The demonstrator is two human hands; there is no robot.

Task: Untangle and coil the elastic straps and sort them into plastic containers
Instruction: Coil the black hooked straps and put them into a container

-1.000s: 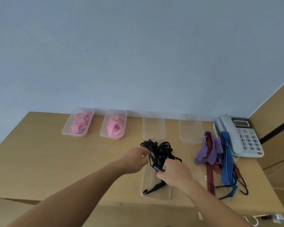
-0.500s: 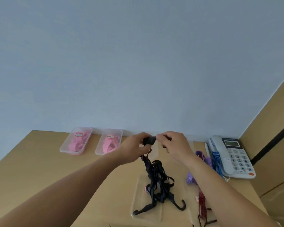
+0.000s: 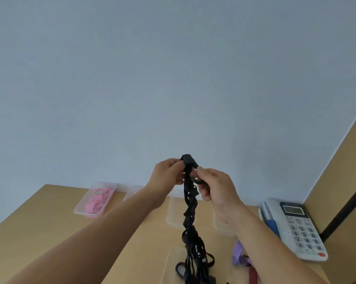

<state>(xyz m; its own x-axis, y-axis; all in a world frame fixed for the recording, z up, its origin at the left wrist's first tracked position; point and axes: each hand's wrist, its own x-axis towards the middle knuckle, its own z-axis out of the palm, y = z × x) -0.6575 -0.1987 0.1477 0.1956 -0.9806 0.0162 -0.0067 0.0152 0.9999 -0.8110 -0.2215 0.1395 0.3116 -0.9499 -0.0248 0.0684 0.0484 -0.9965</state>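
The black strap bundle (image 3: 190,218) is held up above the wooden table (image 3: 49,222), in front of the pale wall, and its tangled lower end hangs over a clear container (image 3: 171,263) near the front edge; contact cannot be told. The top loop is pinched from the left by the left hand (image 3: 166,175) and from the right by the right hand (image 3: 214,185), fingers curled on it, both forearms raised. Along the back edge a container with pink straps (image 3: 95,199) and two empty containers (image 3: 174,214) are placed, well apart from the hands. A telephone (image 3: 296,226) is set by the right side panel, striped straps (image 3: 237,253) beside it.
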